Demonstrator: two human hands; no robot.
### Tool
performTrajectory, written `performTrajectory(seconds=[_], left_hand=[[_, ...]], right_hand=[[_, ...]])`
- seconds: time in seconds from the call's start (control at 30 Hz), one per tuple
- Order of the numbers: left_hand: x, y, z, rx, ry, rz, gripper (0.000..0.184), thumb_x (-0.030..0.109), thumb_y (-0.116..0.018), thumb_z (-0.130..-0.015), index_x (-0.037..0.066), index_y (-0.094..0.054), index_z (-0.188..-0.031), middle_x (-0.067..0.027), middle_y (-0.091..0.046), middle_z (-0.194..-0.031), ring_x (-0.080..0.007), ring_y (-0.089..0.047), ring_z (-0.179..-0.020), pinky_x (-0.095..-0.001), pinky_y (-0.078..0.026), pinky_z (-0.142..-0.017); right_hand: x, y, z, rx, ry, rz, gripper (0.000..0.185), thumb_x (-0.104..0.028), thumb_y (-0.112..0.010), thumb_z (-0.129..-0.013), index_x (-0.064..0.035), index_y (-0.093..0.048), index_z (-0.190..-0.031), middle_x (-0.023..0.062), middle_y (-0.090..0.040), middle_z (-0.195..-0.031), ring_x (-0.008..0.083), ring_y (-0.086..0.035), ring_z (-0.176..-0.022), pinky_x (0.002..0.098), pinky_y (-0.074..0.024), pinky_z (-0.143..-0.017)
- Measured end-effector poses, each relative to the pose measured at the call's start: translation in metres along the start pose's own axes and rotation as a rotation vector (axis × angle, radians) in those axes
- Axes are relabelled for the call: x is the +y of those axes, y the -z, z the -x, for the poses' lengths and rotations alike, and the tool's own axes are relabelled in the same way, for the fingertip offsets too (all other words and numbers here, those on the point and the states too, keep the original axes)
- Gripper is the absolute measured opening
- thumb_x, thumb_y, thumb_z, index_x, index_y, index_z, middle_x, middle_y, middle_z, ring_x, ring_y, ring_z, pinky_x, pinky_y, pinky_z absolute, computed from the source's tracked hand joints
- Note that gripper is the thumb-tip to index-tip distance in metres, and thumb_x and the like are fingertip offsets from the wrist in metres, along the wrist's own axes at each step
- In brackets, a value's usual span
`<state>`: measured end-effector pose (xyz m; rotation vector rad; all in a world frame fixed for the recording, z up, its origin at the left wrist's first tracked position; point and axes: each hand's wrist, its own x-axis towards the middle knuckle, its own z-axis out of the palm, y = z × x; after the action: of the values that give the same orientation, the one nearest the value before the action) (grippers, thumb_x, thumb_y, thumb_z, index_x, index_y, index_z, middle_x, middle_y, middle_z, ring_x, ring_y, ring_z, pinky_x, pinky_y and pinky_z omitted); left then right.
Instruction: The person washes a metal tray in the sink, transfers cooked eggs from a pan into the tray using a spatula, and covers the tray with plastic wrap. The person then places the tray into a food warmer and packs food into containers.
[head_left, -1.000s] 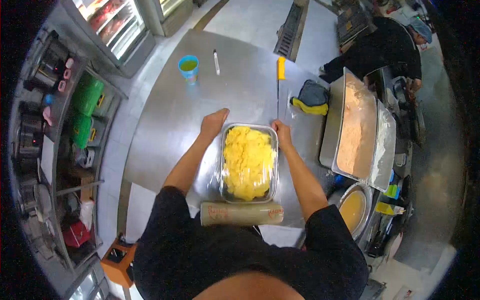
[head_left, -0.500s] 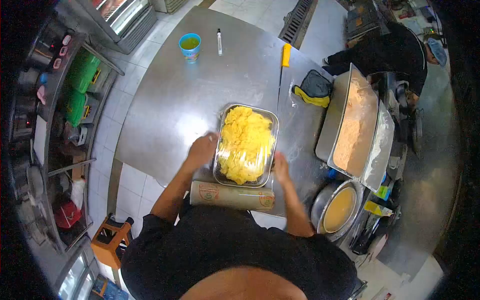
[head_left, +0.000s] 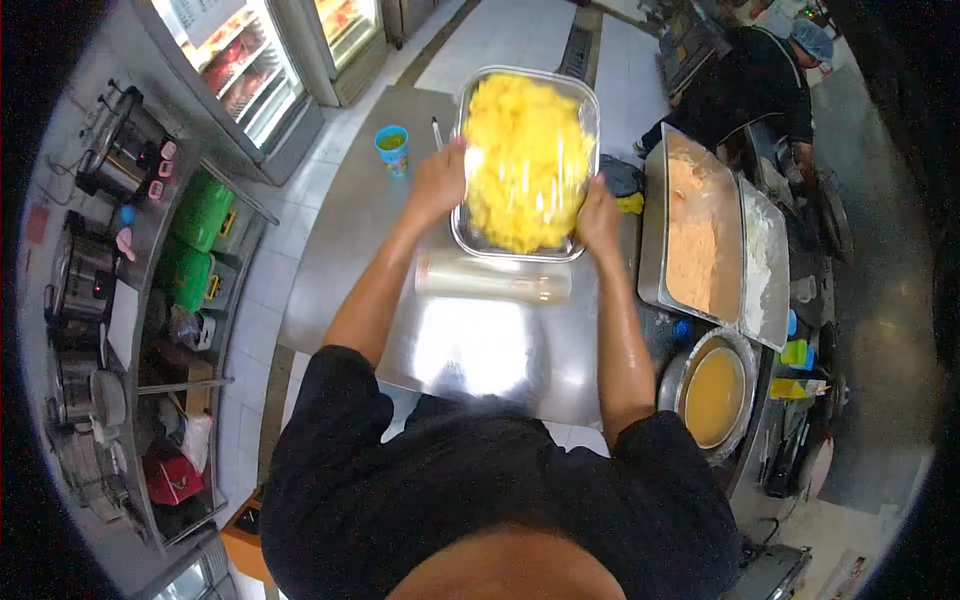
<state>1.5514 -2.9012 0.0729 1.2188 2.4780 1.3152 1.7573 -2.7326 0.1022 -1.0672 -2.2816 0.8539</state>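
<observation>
Between my hands is a rectangular tray heaped with yellow mashed food under shiny cling film. It appears raised off the steel table. My left hand grips its left side, fingers closed on the rim. On the opposite side, my right hand is closed round the lower right edge. A roll of cling film lies across the table, nearer to my body than the tray. A blue cup with green contents and a marker pen are to the left of the tray.
Right of the table are a metal bin of orange-tinted powder, a bin of white powder and a bowl of yellowish liquid. A person in a hair net bends at the far right. Shelves line the left.
The tray has gone from resting on the table to being held up, farther from my body. Both hands have closed on its sides. My view has shifted, showing more of the fridges.
</observation>
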Motion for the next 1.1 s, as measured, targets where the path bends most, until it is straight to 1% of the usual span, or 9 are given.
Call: performTrajectory(seconds=[0.27, 0.33, 0.5, 0.67, 0.73, 0.83, 0.93, 1.03, 1.1], left_hand=[[0.065, 0.087, 0.04, 0.21, -0.149, -0.115, 0.052, 0.034, -0.018, -0.099, -0.001, -0.056, -0.109, -0.033, -0.056, -0.102, -0.0466, -0.054, -0.098, -0.049, -0.042, -0.086], [0.064, 0.089, 0.091, -0.088, 0.239, 0.115, 0.051, 0.037, -0.023, -0.099, -0.001, -0.056, -0.11, -0.0311, -0.057, -0.105, -0.0458, -0.053, -0.101, -0.0477, -0.042, -0.086], [-0.077, -0.02, 0.24, -0.107, 0.176, -0.123, 0.05, 0.032, -0.023, -0.098, -0.002, -0.058, -0.107, -0.0273, -0.059, -0.105, -0.0445, -0.053, -0.102, -0.0487, -0.042, -0.087], [-0.081, -0.043, 0.293, -0.21, 0.616, 0.097, 0.044, 0.03, -0.031, -0.097, -0.004, -0.052, -0.116, -0.0282, -0.054, -0.118, -0.0404, -0.052, -0.111, -0.0427, -0.041, -0.095], [-0.094, -0.054, 0.306, -0.104, 0.486, 0.075, 0.048, 0.036, -0.031, -0.097, -0.002, -0.056, -0.11, -0.0281, -0.058, -0.096, -0.043, -0.056, -0.095, -0.0446, -0.045, -0.086], [-0.08, -0.029, 0.279, -0.142, 0.667, 0.006, 0.049, 0.041, -0.038, -0.095, -0.002, -0.055, -0.112, -0.0275, -0.06, -0.091, -0.0422, -0.057, -0.091, -0.0442, -0.045, -0.085], [-0.1, -0.025, 0.227, 0.126, 0.65, -0.225, 0.056, 0.044, -0.047, -0.091, -0.004, -0.05, -0.12, -0.0258, -0.055, -0.112, -0.0392, -0.051, -0.108, -0.0424, -0.039, -0.095], [-0.163, -0.053, 0.147, 0.261, 0.419, 0.242, 0.062, 0.047, -0.051, -0.088, -0.006, -0.052, -0.118, -0.0254, -0.056, -0.112, -0.0351, -0.051, -0.11, -0.0396, -0.038, -0.095], [-0.156, -0.061, 0.093, 0.074, 0.649, 0.62, 0.053, 0.043, -0.052, -0.088, -0.004, -0.057, -0.108, -0.0197, -0.062, -0.097, -0.0277, -0.057, -0.097, -0.0359, -0.042, -0.086]], right_hand=[[-0.071, 0.055, 0.031, 0.156, 0.362, -0.086, 0.051, -0.034, -0.026, -0.099, 0.0048, -0.056, -0.085, 0.0329, -0.057, -0.086, 0.0511, -0.053, -0.086, 0.0536, -0.04, -0.074], [-0.045, 0.027, 0.069, 0.04, 0.182, -0.132, 0.049, -0.033, -0.026, -0.099, 0.0036, -0.057, -0.088, 0.032, -0.057, -0.087, 0.0497, -0.053, -0.087, 0.0527, -0.0408, -0.075], [0.084, -0.088, 0.185, -0.228, 0.12, -0.04, 0.05, -0.037, -0.024, -0.097, 0.0, -0.059, -0.097, 0.025, -0.061, -0.096, 0.0446, -0.057, -0.09, 0.0485, -0.0439, -0.081], [0.108, -0.103, 0.211, -0.397, 0.105, -0.013, 0.039, -0.028, -0.033, -0.095, 0.0027, -0.054, -0.107, 0.027, -0.061, -0.093, 0.0429, -0.061, -0.083, 0.0484, -0.0495, -0.074], [0.119, -0.106, 0.197, -0.556, -0.101, -0.024, 0.046, -0.033, -0.028, -0.097, 0.0012, -0.055, -0.11, 0.026, -0.063, -0.092, 0.0437, -0.06, -0.086, 0.0466, -0.0497, -0.076], [0.124, -0.086, 0.149, -0.613, -0.106, 0.17, 0.051, -0.048, -0.046, -0.089, -0.0008, -0.066, -0.094, 0.0252, -0.063, -0.084, 0.0398, -0.062, -0.081, 0.0426, -0.0489, -0.078], [0.147, -0.09, 0.078, 0.116, -0.078, 0.068, 0.048, -0.048, -0.061, -0.082, -0.001, -0.064, -0.077, 0.0209, -0.064, -0.079, 0.0351, -0.061, -0.08, 0.0429, -0.0465, -0.073], [0.155, -0.096, 0.008, -0.33, -0.414, -0.197, 0.052, -0.048, -0.068, -0.078, 0.0022, -0.064, -0.093, 0.0164, -0.067, -0.085, 0.0254, -0.062, -0.087, 0.0371, -0.0473, -0.075], [0.125, -0.109, 0.004, -0.243, -0.387, -0.371, 0.047, -0.041, -0.07, -0.079, 0.003, -0.064, -0.095, 0.0127, -0.067, -0.085, 0.0179, -0.061, -0.087, 0.0326, -0.0473, -0.075]])
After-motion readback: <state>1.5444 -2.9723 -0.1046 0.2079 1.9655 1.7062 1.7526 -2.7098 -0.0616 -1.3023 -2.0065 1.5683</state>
